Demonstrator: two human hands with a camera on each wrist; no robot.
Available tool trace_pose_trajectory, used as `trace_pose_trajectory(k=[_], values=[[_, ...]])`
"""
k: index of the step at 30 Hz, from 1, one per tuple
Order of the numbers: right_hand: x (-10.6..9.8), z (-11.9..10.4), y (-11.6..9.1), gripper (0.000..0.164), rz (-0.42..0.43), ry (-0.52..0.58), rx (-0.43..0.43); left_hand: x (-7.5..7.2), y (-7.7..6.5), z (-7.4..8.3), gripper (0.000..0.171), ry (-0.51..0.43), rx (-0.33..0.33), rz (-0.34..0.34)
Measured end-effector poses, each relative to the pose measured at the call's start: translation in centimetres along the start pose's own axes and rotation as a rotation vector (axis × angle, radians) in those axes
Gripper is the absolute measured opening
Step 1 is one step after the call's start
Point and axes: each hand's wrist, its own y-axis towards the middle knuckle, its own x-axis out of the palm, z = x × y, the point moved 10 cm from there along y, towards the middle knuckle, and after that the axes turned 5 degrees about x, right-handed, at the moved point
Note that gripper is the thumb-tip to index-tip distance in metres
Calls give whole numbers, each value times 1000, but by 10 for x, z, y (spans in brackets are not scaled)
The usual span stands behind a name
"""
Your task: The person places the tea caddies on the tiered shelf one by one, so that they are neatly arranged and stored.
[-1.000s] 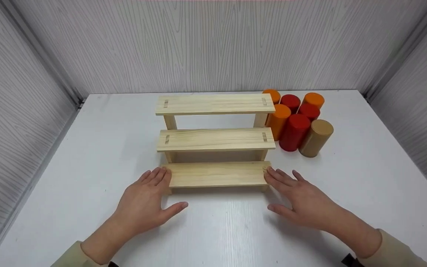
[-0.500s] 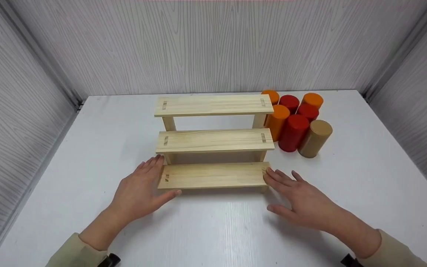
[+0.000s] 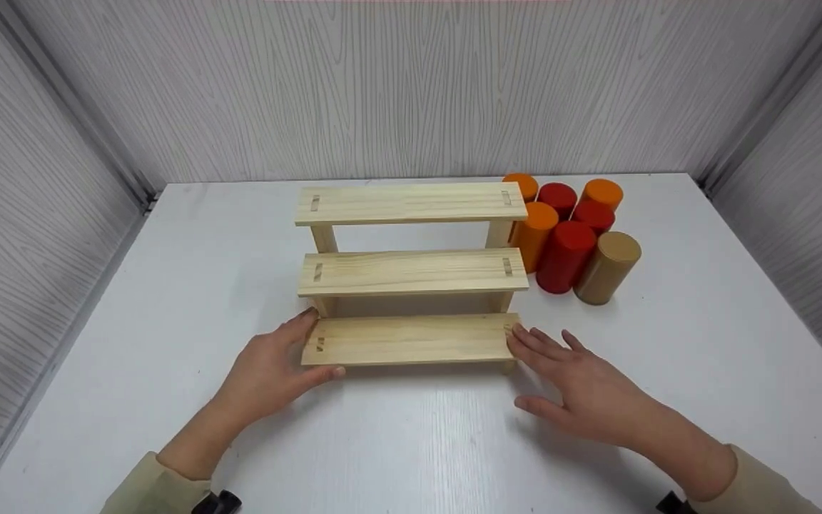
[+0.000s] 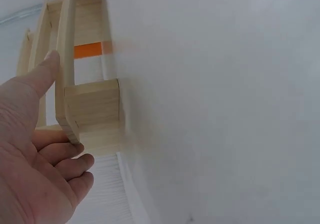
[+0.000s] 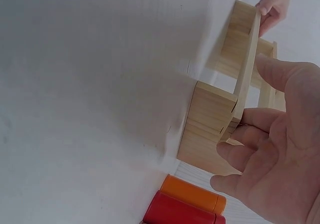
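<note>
A three-tier wooden display rack (image 3: 411, 271) of pale wood stands upright on the white table. At the left end of its lowest shelf (image 3: 411, 340), my left hand (image 3: 265, 371) grips the corner, thumb along the front edge and fingers bent round the end. The left wrist view shows that thumb (image 4: 47, 72) lying on the board's edge. My right hand (image 3: 582, 385) lies against the opposite end with its fingers extended, fingertips on the board's corner and thumb held apart from it. In the right wrist view the rack's side leg (image 5: 207, 114) stands beside my fingers.
Several upright cylinders cluster behind the rack's right side: orange (image 3: 538, 232), red (image 3: 566, 257) and one gold (image 3: 607, 268). Wood-patterned panels (image 3: 411, 86) enclose the white table (image 3: 411, 442) at the back and both sides.
My left hand has slid off the top of the lowest shelf to its left end, and its fingers have bent round it. The rack's left end sits slightly nearer me. The right hand stays put.
</note>
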Motion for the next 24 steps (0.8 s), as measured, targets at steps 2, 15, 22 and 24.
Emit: trace_pose_trajectory(k=[2,15,22,24], values=[[0,0,0,80,3,3,-3,0,0,-3,98,-59,-14,5],[2,6,1,80,-23,37,42,3,4,-14,95,-223,-115,-21],[-2,9,1,75,2,92,8,7,3,-22,93,-322,-131,-21],[-6,11,0,73,19,113,6,8,2,-24,93,-335,-130,-19]])
